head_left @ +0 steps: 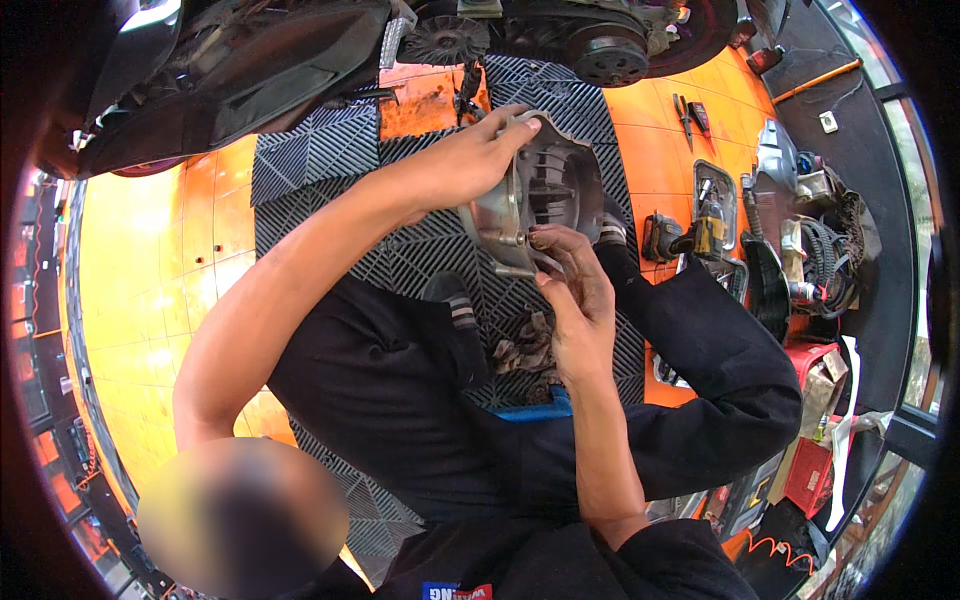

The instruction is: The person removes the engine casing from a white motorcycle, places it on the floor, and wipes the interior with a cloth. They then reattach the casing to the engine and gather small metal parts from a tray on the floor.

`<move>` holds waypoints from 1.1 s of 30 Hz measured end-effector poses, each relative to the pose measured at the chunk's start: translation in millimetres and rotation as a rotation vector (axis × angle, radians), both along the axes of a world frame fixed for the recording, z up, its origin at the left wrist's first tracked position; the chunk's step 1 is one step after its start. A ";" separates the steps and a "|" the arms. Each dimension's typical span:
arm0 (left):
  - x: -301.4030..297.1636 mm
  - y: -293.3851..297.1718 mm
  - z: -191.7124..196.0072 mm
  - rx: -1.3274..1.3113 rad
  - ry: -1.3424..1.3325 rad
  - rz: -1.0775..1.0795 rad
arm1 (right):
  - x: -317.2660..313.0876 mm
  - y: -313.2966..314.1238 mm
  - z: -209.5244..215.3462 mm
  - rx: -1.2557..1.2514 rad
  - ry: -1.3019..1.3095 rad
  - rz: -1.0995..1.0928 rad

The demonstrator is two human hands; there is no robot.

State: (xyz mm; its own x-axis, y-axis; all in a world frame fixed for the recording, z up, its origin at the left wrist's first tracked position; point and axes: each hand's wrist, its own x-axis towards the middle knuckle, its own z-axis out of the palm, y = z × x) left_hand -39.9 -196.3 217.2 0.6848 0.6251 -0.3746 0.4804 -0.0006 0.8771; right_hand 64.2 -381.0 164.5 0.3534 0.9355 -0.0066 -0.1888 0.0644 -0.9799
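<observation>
Left grip [495, 155] is closed on the upper edge of a grey metal casing [492, 215], thumb laid along the rim, just above the centre of the frame. Right grip [570, 280] curls at the casing's lower edge, fingertips against the rim; whether it clasps the metal or merely steadies it, one cannot tell. The casing is tilted, its ribbed hollow turned toward the right of the picture, held up over a ridged dark mat [305, 175] spread on an orange floor [225, 215].

A crouching worker in black trousers [400, 400] frames the scene, one knee bent toward the right side. Between the legs, a crumpled rag [524, 345] lies on the mat, near a blue object [535, 410] only partly visible. Across the top of the frame stretches the dark body of a vehicle [290, 60], with a round pulley [608, 58] showing at upper right of centre.

At right, a metal tray [728, 180] sits on the floor near a yellow-and-black tool [710, 232]; farther up lies a red-and-black hand tool [699, 118]. A red box [808, 475] stands at lower right.
</observation>
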 end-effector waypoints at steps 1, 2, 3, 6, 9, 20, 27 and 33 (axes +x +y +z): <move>0.7 0.3 -1.1 -0.012 -0.001 0.005 | 0.3 0.1 -0.8 0.000 -0.004 0.002; 1.4 0.6 -1.4 -0.024 -0.001 0.011 | 0.5 0.1 -2.5 -0.001 -0.007 0.004; 1.5 0.4 -1.3 -0.012 0.003 0.010 | 0.6 -0.3 -3.9 -0.003 -0.010 0.008; 0.4 0.2 -2.8 0.022 -0.004 0.005 | 2.4 -2.2 0.2 -0.024 -0.046 0.038; -2.2 1.1 -8.0 0.039 -0.027 0.001 | -0.5 -2.4 4.1 -0.002 -0.071 -0.034; -3.1 5.9 -14.2 0.124 -0.017 -0.030 | 2.7 -3.6 13.0 0.183 -0.869 -0.131; -8.1 5.2 -4.1 -0.013 0.065 0.060 | 108.7 32.2 -32.5 -0.027 -0.079 -0.607; -5.5 26.2 -32.0 -0.161 0.016 0.107 | 258.9 75.0 -182.0 -0.222 0.119 -0.699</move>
State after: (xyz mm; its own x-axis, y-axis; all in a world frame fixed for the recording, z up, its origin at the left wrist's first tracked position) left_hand -45.4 -170.1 185.2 0.6108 0.6249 -0.4862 0.4843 0.1910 0.8538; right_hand 323.0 -305.9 -17.5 0.8509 0.4647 -0.2450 -0.2824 0.0112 -0.9592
